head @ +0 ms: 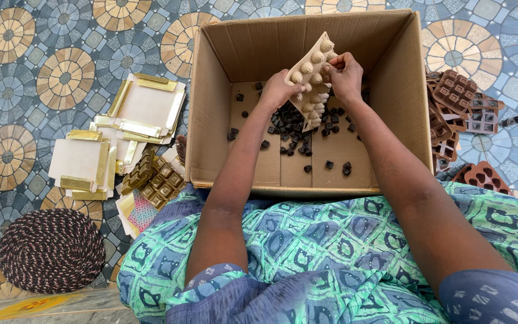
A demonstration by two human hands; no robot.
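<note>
Cream mould [310, 78] in both hands' grip, over chocolates [289, 129], brown moulds [454, 90] aside.

The person's two bare forearms ran from short blue patterned sleeves [481, 297] at the lower edge of the frame. A green and blue printed garment [325, 240] with dark motifs covered the lap across the bottom centre.

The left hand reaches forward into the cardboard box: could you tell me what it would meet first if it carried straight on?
The left hand already touches the cream mould. Past that, the box's back wall probably comes next, though depth is hard to judge.
</note>
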